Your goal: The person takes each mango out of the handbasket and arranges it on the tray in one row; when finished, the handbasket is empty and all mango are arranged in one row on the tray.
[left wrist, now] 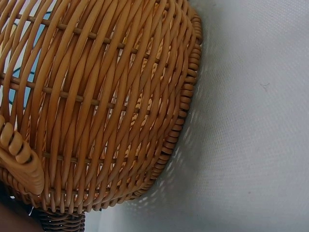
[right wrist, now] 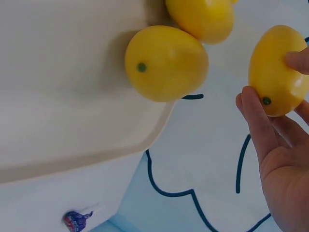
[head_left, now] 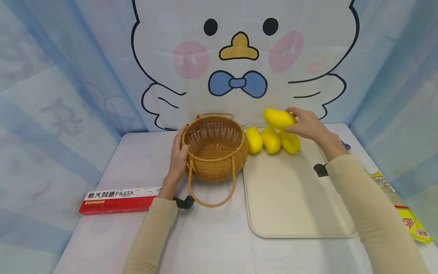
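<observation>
My left hand (head_left: 178, 156) grips the left rim of a round wicker basket (head_left: 219, 167), whose inside shows bare weave. Its looped handle hangs down toward the front, and the woven side (left wrist: 106, 101) fills much of the left wrist view. In my right hand (head_left: 309, 123) is a yellow mango (head_left: 278, 118), pinched between thumb and fingers and raised above the tray's far edge. The right wrist view shows the same mango (right wrist: 277, 67) with a green stem spot. Below it, three more mangoes (head_left: 271, 140) lie side by side along the back of a beige tray (head_left: 284, 198).
A red and white pasta box (head_left: 119, 200) lies on the table left of the basket. Beyond the tray's right side are a yellow packet (head_left: 417, 228) and a small purple wrapped item (right wrist: 77, 220). A cartoon-printed curtain (head_left: 239, 110) stands directly behind the table.
</observation>
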Demonstrator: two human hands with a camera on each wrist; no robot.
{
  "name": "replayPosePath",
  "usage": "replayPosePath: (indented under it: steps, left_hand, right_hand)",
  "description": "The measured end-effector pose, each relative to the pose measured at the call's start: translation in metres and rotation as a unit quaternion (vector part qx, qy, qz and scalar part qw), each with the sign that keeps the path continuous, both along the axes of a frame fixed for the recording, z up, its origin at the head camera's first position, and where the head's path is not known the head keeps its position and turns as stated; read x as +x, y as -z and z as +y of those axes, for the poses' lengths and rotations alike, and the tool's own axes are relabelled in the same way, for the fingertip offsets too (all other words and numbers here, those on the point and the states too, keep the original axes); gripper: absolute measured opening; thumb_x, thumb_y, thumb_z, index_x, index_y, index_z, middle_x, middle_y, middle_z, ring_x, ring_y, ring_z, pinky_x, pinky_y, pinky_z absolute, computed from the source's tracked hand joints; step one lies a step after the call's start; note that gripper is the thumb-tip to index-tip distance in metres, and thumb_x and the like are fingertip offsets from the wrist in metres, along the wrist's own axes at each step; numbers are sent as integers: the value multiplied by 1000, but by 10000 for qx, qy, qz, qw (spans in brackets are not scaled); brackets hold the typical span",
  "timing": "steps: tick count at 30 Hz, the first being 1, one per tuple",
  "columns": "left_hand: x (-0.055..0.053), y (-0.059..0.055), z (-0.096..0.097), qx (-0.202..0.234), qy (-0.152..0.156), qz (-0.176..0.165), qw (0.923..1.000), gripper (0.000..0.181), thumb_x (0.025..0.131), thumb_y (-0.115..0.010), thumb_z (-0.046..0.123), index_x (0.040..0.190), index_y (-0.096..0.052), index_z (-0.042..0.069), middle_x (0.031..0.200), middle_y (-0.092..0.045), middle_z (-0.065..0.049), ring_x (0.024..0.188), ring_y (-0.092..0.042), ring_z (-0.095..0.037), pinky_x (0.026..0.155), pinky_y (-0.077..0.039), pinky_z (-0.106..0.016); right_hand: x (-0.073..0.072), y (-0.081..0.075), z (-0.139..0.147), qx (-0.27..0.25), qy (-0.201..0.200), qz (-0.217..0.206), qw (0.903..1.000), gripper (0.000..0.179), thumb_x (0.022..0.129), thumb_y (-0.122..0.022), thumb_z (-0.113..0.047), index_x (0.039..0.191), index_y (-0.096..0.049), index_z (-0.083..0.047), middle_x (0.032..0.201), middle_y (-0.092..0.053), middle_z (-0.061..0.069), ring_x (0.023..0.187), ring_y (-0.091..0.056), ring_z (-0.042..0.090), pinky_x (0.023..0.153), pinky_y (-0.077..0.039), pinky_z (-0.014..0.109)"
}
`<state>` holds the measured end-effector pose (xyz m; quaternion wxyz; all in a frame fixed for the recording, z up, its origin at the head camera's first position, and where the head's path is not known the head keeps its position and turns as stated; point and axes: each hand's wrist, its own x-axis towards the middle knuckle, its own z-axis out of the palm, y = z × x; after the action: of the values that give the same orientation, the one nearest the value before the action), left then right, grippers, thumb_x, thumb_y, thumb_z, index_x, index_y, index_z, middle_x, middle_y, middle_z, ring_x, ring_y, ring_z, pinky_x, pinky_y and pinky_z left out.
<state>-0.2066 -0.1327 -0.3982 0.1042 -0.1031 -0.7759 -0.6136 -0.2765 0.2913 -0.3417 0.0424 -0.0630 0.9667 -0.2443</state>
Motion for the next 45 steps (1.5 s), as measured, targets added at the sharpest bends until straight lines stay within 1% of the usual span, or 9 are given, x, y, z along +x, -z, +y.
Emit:
replayPosePath:
  steps: [5,9,14,18,25,28,35,41,45]
  left_hand:
    - [0,-1,-1,1,12,9,10000,63,95,-39,4,156,-29,10,162,-28,-11,149,-28,-27,122,-23,-47]
    - [1,-1,0,35,11,15,10000,63,94,-40,3,156,-29,9,162,-29,-12,149,-28,-26,122,-23,-47]
    - [1,-2,0,71,23,27,10000,63,94,-40,3,156,-30,9,162,-29,-12,149,-28,-26,123,-22,-47]
    - [1,-3,0,28,13,24,10000,63,94,-40,3,156,-29,9,162,-29,-12,149,-28,-28,122,-23,-47]
    - [1,-2,0,45,21,33,10000,63,94,-39,2,156,-29,8,161,-29,-12,149,-29,-28,122,-24,-48]
    - [1,-2,0,39,30,31,10000,63,94,-39,2,156,-29,8,161,-29,-12,149,-29,-29,122,-24,-48]
    - [1,-2,0,15,14,6,10000,63,94,-40,2,156,-29,9,161,-29,-11,149,-29,-28,122,-24,-48]
    - [1,-2,0,2,17,34,10000,63,94,-40,3,156,-29,9,162,-29,-12,149,-28,-28,122,-23,-48]
    - [1,-1,0,-26,-4,28,10000,63,94,-40,5,156,-29,9,162,-28,-10,150,-27,-26,123,-23,-47]
  right_hand:
    - [4,3,12,-88,217,-118,9997,73,88,-64,-30,151,-35,-8,148,-40,31,123,-45,46,104,-38,66]
    - [8,7,21,-158,370,-224,9989,76,89,-61,-32,154,-30,-7,151,-36,33,127,-41,48,106,-34,68]
    - [11,15,35,-173,510,-224,9983,79,90,-59,-34,156,-26,-6,151,-36,33,128,-40,48,106,-34,67]
    - [14,21,45,-187,693,-196,9972,81,91,-60,-38,156,-24,-6,149,-37,33,126,-41,48,105,-34,68]
    - [21,31,59,-108,917,-85,9957,78,89,-60,-35,152,-29,0,141,-43,34,116,-43,46,100,-37,66]
    - [22,36,64,-39,1026,-97,9947,79,90,-61,-36,151,-30,2,141,-43,35,115,-44,46,100,-37,66]
    - [26,49,70,-6,1303,-536,9900,86,91,-59,-44,155,-23,1,148,-36,35,121,-41,49,104,-33,70]
    - [31,58,69,64,1337,-652,9888,85,90,-59,-41,151,-25,6,145,-36,37,122,-40,52,105,-32,71]
    - [31,63,69,74,1555,-992,9828,89,91,-60,-46,152,-23,7,145,-35,38,123,-40,51,106,-31,72]
